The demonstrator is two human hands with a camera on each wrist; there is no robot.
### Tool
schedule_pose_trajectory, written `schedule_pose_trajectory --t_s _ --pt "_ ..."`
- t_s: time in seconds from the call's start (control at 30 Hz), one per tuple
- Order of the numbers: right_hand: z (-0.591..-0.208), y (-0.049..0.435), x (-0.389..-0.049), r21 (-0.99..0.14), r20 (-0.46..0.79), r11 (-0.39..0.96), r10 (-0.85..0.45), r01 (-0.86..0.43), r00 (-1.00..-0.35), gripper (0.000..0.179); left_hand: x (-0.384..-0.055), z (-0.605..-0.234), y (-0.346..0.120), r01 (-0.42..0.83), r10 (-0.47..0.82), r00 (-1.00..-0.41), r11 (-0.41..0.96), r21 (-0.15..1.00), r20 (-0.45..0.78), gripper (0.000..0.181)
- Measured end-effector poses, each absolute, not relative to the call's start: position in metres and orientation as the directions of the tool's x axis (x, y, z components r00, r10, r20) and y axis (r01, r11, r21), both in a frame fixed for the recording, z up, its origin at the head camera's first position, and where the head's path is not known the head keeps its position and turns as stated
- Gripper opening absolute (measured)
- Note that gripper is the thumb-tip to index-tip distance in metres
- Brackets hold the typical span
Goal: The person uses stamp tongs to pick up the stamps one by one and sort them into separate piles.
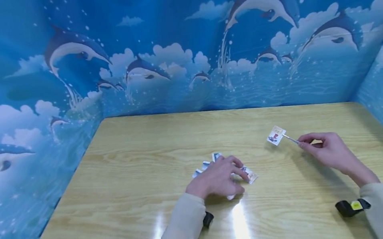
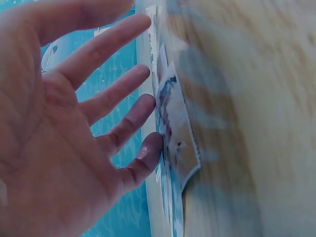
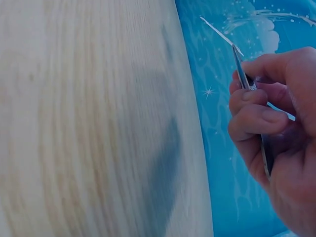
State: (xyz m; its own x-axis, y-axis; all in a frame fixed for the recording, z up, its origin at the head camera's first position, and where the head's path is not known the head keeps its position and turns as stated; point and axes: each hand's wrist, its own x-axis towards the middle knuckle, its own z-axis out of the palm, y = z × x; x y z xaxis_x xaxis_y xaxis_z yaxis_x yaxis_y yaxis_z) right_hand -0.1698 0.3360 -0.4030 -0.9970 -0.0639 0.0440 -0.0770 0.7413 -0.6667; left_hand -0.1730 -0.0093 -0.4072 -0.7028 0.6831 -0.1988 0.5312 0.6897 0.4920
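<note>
My right hand (image 1: 330,151) grips a slim pair of metal tweezers (image 3: 241,74) between thumb and fingers. Their tips hold a postage stamp (image 1: 276,135) with a coloured picture, raised over the right part of the table; the right wrist view shows this stamp nearly edge-on. My left hand (image 1: 219,178) is spread low over several stamps at the table's middle, partly hiding them. Blue-and-white stamps (image 1: 217,156) show beyond its knuckles, and another stamp (image 1: 251,175) sticks out past the fingers. Up close, its fingertips are right at a stamp with toothed edges (image 2: 177,133).
The wooden table (image 1: 127,152) has a light grain and bright reflections near the front. A blue curtain (image 1: 164,26) printed with dolphins and clouds hangs behind it and along both sides. Black wrist straps (image 1: 348,208) sit by the pale sleeves.
</note>
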Motion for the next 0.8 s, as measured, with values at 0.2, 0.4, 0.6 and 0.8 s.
schedule_pose_trajectory --t_s 0.2,0.4,0.6,0.8 --pt "-0.405 0.341 -0.176 -0.656 0.013 0.754 -0.043 -0.041 -0.999 0.037 -0.174 -0.409 -0.01 0.53 0.692 -0.687 0.687 0.497 -0.224 0.038" --pt "-0.408 0.344 -0.181 -0.641 0.001 0.767 -0.031 -0.024 -1.0 0.038 -0.175 -0.411 -0.011 0.541 0.697 -0.681 0.686 0.487 -0.225 0.041" --pt "-0.411 0.345 -0.185 -0.637 -0.01 0.77 -0.029 -0.016 -1.0 0.037 -0.177 -0.412 -0.013 0.555 0.712 -0.668 0.671 0.492 -0.217 0.046" --pt "-0.413 0.345 -0.19 -0.589 0.029 0.806 -0.037 -0.047 -0.999 0.032 -0.178 -0.412 -0.014 0.567 0.723 -0.66 0.657 0.497 -0.204 0.049"
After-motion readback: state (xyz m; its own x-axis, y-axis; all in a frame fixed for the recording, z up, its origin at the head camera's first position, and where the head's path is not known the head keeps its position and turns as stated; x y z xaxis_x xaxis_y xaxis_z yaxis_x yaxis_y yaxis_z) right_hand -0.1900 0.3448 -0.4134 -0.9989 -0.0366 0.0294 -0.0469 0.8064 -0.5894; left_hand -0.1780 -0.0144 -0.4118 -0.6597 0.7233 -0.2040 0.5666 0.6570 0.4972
